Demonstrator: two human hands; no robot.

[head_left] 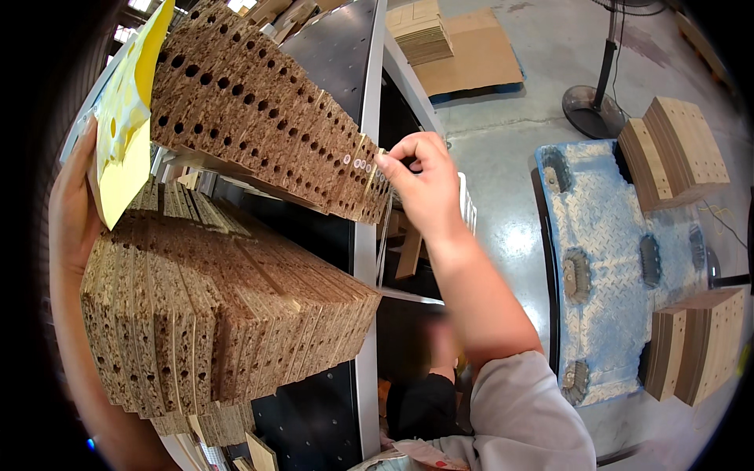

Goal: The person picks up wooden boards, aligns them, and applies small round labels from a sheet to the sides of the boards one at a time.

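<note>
A yellow sheet (126, 169), apparently of peel-off stickers on a pale backing, is held upright by my left hand (75, 188) at the far left. Beside it, a row of chipboard panels (251, 106) stands on edge, with dark drilled holes along their edges. Small round white stickers (359, 163) mark several panels at the right end of that row. There my right hand (424, 177) touches the panel edges, thumb and forefinger pinched together; what lies between them is too small to make out. Closer to me stands a second row of chipboard panels (228, 290).
Both rows stand on a black table (314, 408) with a metal edge. On the floor to the right lies a worn blue pallet (609, 235) bearing stacked boards (675, 153). Cardboard (471, 51) and a stand with a round base (593, 110) are farther back.
</note>
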